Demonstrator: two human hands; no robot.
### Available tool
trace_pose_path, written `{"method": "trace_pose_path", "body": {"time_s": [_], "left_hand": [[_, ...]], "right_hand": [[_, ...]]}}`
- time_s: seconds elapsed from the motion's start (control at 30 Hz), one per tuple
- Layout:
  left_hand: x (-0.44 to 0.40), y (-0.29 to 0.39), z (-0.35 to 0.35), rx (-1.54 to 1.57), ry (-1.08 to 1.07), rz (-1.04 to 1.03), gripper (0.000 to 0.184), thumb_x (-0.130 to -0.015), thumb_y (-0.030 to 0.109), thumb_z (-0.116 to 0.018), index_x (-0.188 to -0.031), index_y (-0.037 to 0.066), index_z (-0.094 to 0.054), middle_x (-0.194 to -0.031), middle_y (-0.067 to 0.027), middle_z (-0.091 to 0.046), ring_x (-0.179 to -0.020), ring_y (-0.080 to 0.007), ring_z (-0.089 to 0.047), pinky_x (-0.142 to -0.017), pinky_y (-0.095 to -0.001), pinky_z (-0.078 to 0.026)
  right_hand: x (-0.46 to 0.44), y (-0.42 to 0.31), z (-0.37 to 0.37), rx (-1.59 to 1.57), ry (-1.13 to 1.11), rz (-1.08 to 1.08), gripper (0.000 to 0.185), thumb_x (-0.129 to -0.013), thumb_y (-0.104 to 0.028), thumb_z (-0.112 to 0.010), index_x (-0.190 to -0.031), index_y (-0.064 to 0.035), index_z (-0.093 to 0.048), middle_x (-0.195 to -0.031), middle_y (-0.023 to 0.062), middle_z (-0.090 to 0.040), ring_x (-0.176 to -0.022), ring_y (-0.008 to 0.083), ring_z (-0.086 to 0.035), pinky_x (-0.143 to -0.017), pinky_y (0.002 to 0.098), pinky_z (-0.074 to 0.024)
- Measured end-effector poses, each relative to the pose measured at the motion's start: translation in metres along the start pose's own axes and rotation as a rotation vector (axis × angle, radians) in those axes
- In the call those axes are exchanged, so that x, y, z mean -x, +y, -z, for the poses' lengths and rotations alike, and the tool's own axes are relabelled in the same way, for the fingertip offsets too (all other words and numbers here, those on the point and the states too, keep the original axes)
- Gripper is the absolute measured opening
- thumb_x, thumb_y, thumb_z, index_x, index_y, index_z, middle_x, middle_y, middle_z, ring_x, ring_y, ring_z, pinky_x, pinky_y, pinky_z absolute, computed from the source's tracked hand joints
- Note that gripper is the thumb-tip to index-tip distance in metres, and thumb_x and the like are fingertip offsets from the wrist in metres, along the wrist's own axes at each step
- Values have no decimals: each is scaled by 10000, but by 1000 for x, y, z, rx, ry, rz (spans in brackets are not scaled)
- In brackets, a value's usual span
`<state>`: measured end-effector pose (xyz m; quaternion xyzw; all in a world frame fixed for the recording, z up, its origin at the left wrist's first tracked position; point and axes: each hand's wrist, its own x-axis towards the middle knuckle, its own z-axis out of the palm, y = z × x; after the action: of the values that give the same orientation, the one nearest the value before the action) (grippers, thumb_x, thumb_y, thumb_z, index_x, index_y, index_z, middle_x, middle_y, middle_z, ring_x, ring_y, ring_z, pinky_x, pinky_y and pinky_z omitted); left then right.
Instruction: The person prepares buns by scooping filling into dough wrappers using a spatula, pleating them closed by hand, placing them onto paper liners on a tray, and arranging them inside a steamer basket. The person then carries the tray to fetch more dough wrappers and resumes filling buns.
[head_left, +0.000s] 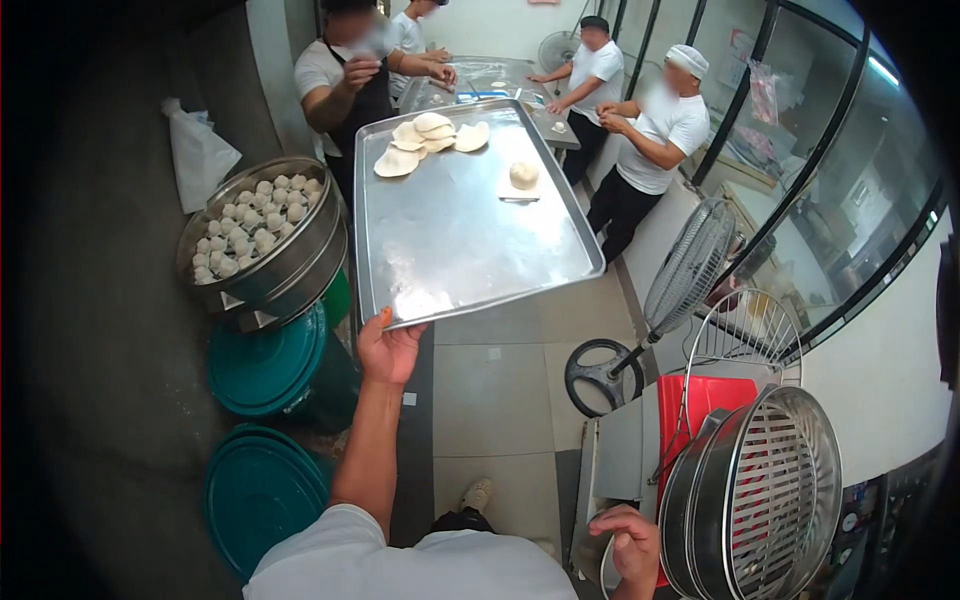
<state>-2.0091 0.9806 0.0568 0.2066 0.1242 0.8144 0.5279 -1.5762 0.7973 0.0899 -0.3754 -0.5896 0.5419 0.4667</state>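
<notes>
My left hand (389,348) grips the near left corner of a large metal baking tray (460,235), held out in front of me and tilted. Toward its far left lie several flat, pale dough rounds (432,138), partly overlapping. A round dough ball (523,176) sits on a small square of paper (520,193) on the tray's right side. My right hand (630,545) is low at the right, beside a stack of metal steamer baskets (765,495). Its fingers are loosely bent and apart, with nothing seen in them.
A steamer (325,225) full of pale buns stands left, above green lidded bins (265,365). Several people in white shirts (675,115) stand around a far metal table (490,75). A pedestal fan (690,260) and a red plastic container (715,395) are on the right.
</notes>
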Motion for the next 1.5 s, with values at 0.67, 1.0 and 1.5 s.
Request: {"method": "trace_pose_path", "body": {"time_s": [0.67, 1.0, 1.5], "left_hand": [[259, 0, -148, 233, -361, 488, 594, -993, 203, -518, -1508, -30, -334, -1518, -228, -419, -1395, -365, -414, -1181, -593, -277], [346, -95, -214, 77, -410, 720, 584, -977, 246, -550, -1485, -5, -407, -1535, -166, -429, -1408, -343, -400, -1198, -568, -233], [494, -296, -319, -45, -493, 1251, 632, -895, 315, -594, -1388, -58, -465, -1261, -215, -629, -1070, -379, -656, -905, -521, -548]], "right_hand": [[161, -95, 127, -232, 410, 221, 537, -1024, -440, -539, -1294, 21, -579, -1076, 97, -635, -879, 153, -604, -817, 287, -491], [295, -133, 162, -333, 518, 187, 856, -926, -557, -639, -1473, 43, -368, -1337, 140, -558, -1209, 184, -561, -983, 331, -473], [527, -148, 294, -300, 1277, 338, 937, -650, -374, -939, -1299, 21, -390, -1122, 114, -648, -1016, 174, -622, -897, 275, -460]]}}
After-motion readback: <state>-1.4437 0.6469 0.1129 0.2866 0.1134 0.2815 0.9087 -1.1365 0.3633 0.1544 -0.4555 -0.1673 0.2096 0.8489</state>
